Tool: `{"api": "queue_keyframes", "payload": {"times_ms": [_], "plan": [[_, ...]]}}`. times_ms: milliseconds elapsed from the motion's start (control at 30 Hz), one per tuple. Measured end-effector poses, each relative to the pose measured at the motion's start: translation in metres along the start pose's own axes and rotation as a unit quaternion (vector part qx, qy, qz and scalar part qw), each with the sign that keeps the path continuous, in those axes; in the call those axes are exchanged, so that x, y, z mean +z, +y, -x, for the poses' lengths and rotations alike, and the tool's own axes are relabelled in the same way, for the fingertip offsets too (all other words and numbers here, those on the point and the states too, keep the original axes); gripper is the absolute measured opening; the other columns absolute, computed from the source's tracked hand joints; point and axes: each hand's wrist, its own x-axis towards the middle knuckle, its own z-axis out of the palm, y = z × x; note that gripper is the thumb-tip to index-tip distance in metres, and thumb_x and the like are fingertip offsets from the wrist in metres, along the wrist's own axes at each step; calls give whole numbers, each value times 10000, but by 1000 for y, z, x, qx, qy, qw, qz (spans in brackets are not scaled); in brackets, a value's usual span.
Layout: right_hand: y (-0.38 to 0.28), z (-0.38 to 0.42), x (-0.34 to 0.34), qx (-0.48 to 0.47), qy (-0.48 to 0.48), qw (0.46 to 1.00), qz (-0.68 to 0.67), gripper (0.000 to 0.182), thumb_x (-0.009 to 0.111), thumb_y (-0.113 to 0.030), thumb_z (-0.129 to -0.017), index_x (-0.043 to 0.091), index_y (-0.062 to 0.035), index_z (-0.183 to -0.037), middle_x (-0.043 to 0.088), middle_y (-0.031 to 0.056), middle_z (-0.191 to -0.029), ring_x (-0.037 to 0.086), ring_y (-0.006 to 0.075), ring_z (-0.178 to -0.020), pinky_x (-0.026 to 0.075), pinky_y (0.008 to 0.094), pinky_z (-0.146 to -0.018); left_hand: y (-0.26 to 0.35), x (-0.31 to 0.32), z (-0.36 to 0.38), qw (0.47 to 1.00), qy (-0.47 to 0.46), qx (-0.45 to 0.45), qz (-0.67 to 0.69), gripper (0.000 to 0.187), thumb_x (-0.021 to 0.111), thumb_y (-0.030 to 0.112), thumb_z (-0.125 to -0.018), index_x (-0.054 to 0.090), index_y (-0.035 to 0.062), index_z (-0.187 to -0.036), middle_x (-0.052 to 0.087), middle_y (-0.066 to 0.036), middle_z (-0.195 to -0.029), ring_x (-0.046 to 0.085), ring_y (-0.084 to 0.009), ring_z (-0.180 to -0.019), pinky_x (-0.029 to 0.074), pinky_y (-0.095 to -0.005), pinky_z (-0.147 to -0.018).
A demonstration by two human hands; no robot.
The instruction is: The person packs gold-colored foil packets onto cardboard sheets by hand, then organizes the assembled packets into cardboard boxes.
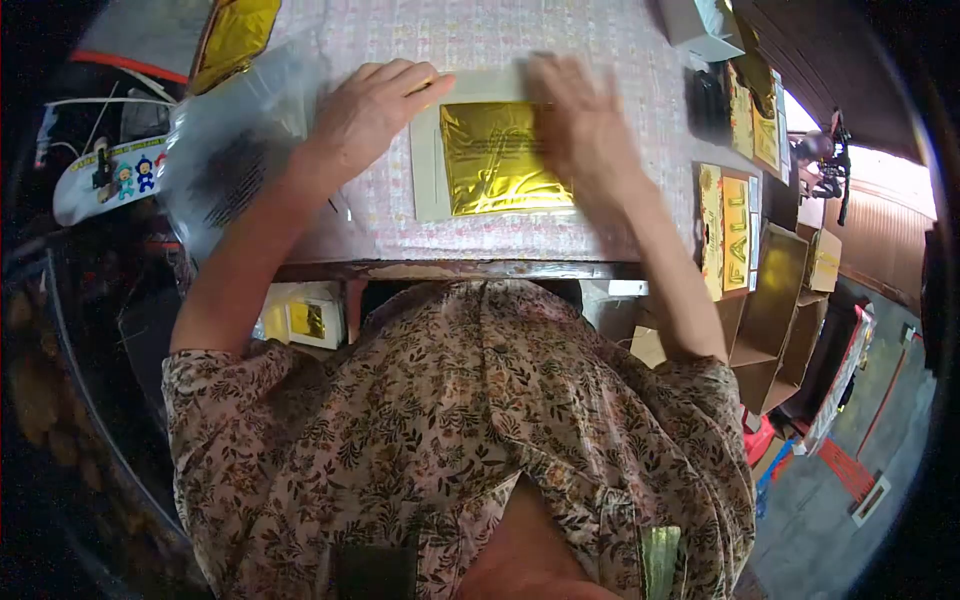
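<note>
A shiny gold foil sheet (495,165) with faint printed lines lies on a pale cream card (428,180) on the table. At the card's upper left corner is my left hand (372,112), its fingers curled together and the thumb pointing right; what they hold, if anything, is hidden. My right hand (585,125) overlaps the right part of the foil, covering the card's right side. Motion smears its fingers.
Clear plastic bags (235,150) lie at the left, below a gold packet (235,35). Along the right edge stand printed boxes (728,230) and a white box (700,28). Open cardboard cartons (770,310) are beyond the table's right side. A patterned cloth (520,35) covers the table.
</note>
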Motion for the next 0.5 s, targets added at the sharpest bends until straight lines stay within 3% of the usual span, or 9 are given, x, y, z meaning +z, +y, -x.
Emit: {"api": "queue_keyframes", "payload": {"times_ms": [33,133,300,400,467,500], "plan": [[-26,-11,-10,20,-20,987,-160,656,581,-388,-1022,385,-103,-1580,406,104,-1630,351,321,-1518,152,592,-1264,2,-1,0,999,-27,-13,-18,538,538,37,-883,596,138,-1408,602,-31,-1271,591,-220,-1196,490,-360,-1005],[-63,-18,24,-3,-1,996,-93,706,383,-525,-1084,306,-60,-1609,356,119,-1657,298,272,-1549,155,452,-1291,9,-4,-1,998,-47,-34,-28,556,525,27,-892,572,143,-1434,583,-31,-1307,587,-228,-1204,489,-370,-1018],[-26,2,21,23,-34,999,-1,723,370,-558,-1077,269,-109,-1636,327,91,-1676,299,233,-1551,164,442,-1289,9,-1,7,997,-36,-69,15,583,525,7,-887,573,177,-1442,575,-19,-1328,591,-247,-1206,502,-391,-1016],[16,20,28,88,22,996,-5,684,367,-538,-1084,267,-154,-1642,330,57,-1679,300,230,-1551,165,463,-1286,7,4,10,997,10,-68,26,568,502,-31,-901,597,176,-1422,587,-23,-1316,605,-269,-1187,522,-396,-985],[26,28,25,63,27,997,32,629,394,-492,-1082,362,-144,-1604,372,51,-1661,356,251,-1524,182,511,-1266,-2,11,7,989,61,-53,124,384,523,41,-944,682,124,-1284,657,-72,-1174,650,-304,-1096,546,-408,-933],[25,30,28,63,28,997,32,629,394,-492,-1082,362,-144,-1604,372,51,-1661,356,251,-1524,182,511,-1266,-7,11,-2,989,61,-52,123,384,523,41,-944,682,124,-1284,657,-72,-1174,650,-304,-1096,546,-408,-933]]}}
